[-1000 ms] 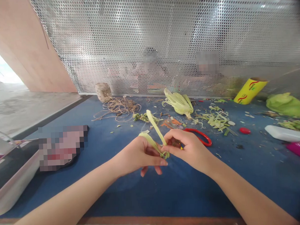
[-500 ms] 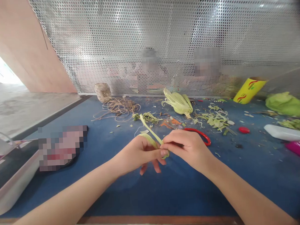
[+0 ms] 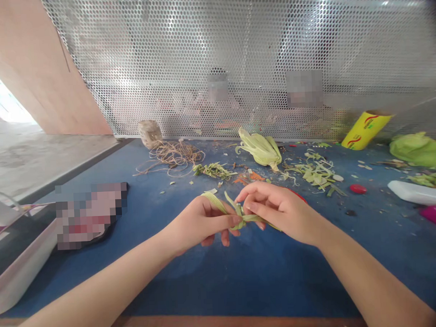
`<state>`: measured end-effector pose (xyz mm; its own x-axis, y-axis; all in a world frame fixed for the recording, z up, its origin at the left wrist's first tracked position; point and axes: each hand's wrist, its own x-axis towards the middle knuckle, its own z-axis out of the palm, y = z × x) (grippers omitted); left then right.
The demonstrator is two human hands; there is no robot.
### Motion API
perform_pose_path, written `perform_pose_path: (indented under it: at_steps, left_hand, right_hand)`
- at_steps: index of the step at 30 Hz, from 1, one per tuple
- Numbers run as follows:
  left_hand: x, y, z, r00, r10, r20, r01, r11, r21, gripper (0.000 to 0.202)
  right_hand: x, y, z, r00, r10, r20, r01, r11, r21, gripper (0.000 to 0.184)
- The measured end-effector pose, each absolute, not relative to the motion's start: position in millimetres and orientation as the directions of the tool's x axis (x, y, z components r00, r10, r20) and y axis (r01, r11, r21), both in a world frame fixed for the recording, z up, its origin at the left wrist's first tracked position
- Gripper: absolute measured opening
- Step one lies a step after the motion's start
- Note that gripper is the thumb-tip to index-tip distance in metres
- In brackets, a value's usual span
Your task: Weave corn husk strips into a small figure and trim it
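Note:
My left hand [image 3: 202,223] pinches a pale green corn husk strip [image 3: 215,202] between thumb and fingers, over the middle of the blue table. Another end of the husk stands up between the hands, and a further length runs right, beneath my right hand [image 3: 283,211]. That hand is curled close against the crossing of the strips, its fingertips at the husk; they partly hide it. Behind my right hand shows a bit of a red handle [image 3: 296,195]. Farther back lies a corn husk bundle [image 3: 259,149] with its leaves spread.
Tangled twine [image 3: 174,155] and husk scraps [image 3: 314,171] lie at the back, before a perforated metal screen [image 3: 184,54]. To the right are a yellow tube [image 3: 366,130], a red oval object [image 3: 358,189] and a white object [image 3: 409,192]. A pale tray [image 3: 31,268] stands left.
The long upright strip end has been bent over and now passes to the right under my right hand. My right hand has shifted slightly right and changed its finger hold.

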<state>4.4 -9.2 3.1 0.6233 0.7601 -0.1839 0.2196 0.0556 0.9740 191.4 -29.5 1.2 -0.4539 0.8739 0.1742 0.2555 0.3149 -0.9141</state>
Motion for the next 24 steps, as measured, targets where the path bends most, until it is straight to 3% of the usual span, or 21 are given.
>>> perform_pose_path:
  at_steps: [8,11,15,21,24]
  left_hand:
    - [2,-11,3,0.642,0.724,-0.252,0.29,0.075,0.954,0.012]
    - [3,-11,3,0.641,0.72,-0.267,0.291,0.093,0.952,0.008]
    - [3,-12,3,0.642,0.716,-0.274,0.295,0.099,0.95,0.009]
    - [4,-13,3,0.659,0.702,-0.27,0.31,0.073,0.948,0.018]
    - [4,-12,6,0.674,0.687,-0.272,0.334,0.044,0.941,0.024]
  right_hand:
    - [202,-27,2,-0.629,0.775,0.063,0.18,0.224,-0.958,0.019]
    - [200,-25,1,-0.646,0.754,0.117,0.214,0.326,-0.921,0.013]
    - [195,-24,0,-0.583,0.769,0.262,0.288,0.497,-0.818,0.01]
    - [180,-28,-8,-0.413,0.866,0.281,0.342,0.434,-0.834,0.002]
    - [174,-30,-10,-0.372,0.882,0.288,0.349,0.421,-0.837,0.007]
